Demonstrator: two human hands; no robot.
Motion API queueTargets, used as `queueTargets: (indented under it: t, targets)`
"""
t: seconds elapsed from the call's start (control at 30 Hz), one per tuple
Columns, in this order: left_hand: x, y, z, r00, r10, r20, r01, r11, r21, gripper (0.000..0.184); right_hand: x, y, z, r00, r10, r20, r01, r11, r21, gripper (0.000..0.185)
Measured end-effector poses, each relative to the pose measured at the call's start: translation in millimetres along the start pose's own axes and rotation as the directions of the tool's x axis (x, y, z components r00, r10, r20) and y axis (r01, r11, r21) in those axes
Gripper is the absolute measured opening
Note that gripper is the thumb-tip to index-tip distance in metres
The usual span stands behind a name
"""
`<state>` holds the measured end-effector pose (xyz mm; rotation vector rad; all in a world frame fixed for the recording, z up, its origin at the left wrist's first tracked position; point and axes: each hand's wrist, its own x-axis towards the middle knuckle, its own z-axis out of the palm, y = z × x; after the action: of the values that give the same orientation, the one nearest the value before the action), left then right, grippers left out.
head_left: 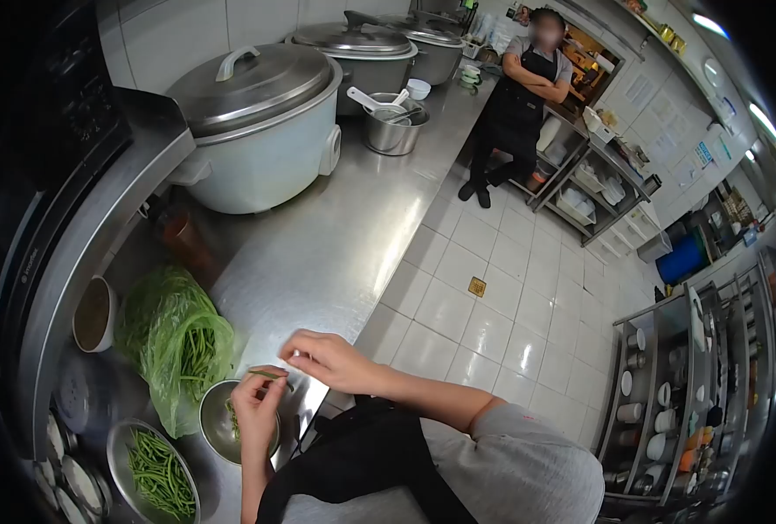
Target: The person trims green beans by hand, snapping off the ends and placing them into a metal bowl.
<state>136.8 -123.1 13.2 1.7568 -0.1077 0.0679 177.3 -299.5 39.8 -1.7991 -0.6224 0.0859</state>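
My left hand (255, 406) is closed in a pinch on a green bean (268, 375), just above the rim of a metal bowl (209, 428) with some bean pieces inside. Close by on the right, my right hand (325, 360) has its fingers curled and pinched together, slightly apart from the bean; what they hold, if anything, I cannot make out. A green plastic bag (165, 319), its mouth facing me, contains many green beans (198, 358). Nearer to me, an oval metal dish (119, 437) holds a pile of green beans (158, 476).
Large lidded cookers (257, 131) line the wall side of the steel counter (318, 253). A metal pot (394, 138) with utensils stands beside them. Another person (532, 96) stands with arms crossed at the counter's far end. Shelving (659, 402) holds dishes on the right.
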Motion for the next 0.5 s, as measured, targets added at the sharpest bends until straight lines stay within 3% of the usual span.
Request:
queueTargets:
  t: [0.03,0.1,0.13,0.17,0.23,0.5]
  targets:
    - [-3,2,0,1.000,0.009,-0.002,-0.009,1.000,-0.007,0.008,2,-11,2,1.000,-0.005,0.001,0.005,1.000,-0.010,0.016]
    - [-10,14,-4,0.973,-0.154,0.172,0.125,0.978,0.169,0.010,7,-28,6,0.959,-0.269,0.095,0.281,0.947,-0.157,0.020]
    - [-11,19,-6,0.975,-0.129,0.180,0.094,0.977,0.191,0.013,10,-26,8,0.937,-0.250,0.244,0.312,0.913,-0.263,0.017]
    - [-14,19,-8,0.976,-0.128,0.174,0.094,0.977,0.191,0.013,12,-29,9,0.935,-0.253,0.248,0.316,0.912,-0.262,0.017]
    - [-20,16,-12,0.992,-0.062,0.109,0.034,0.970,0.241,0.010,19,-34,7,0.904,-0.142,0.403,0.328,0.835,-0.441,0.014]
    - [-57,8,-50,0.996,-0.078,0.038,0.068,0.971,0.231,0.015,33,-41,32,0.835,-0.198,0.513,0.446,0.790,-0.421,0.012]
